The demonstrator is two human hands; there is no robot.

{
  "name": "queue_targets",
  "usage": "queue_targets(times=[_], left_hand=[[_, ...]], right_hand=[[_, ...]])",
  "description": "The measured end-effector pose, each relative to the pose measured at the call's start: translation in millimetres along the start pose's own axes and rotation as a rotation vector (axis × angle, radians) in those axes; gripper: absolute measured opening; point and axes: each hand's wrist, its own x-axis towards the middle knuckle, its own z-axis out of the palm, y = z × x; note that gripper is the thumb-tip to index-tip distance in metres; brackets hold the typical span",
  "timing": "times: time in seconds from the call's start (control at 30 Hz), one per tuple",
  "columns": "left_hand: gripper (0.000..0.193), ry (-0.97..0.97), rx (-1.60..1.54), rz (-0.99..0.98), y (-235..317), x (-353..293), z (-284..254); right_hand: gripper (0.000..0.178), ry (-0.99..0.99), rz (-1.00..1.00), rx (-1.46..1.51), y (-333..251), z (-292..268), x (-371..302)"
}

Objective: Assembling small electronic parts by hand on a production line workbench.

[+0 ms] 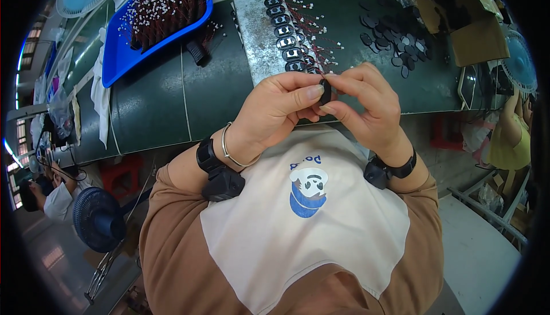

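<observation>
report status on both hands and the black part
Left hand gripping black part. Right hand at its edge, fingertips close. Metal plate just beyond, nothing visibly in the way.

Head-worn fisheye, looking down, hands [275, 104] close below

Green tabletop [166, 106] is forming a passage between the blue tray [117, 63] and the metal plate [252, 34], with a wired black part [197, 53] narrowing it. Red wires [311, 28] are fringing the plate's right side. Beyond the right hand [368, 97], bare tabletop is extending below the black discs [409, 50]; a cardboard box [480, 46] is blocking the far right.
</observation>
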Motion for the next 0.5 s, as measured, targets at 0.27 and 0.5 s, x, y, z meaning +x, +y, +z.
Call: queue_targets(times=[0.27,0.5], left_hand=[[0.024,0.063,0.238,0.119,0.7,-8.3,9.1],[0.022,0.108,0.597,0.258,5.5,-14.0,19.7]], right_hand=[[0.034,0.101,-0.133,-0.096,1.0,7.5,0.7],[0.035,0.167,-0.193,-0.183,4.4,16.5,-1.1]])
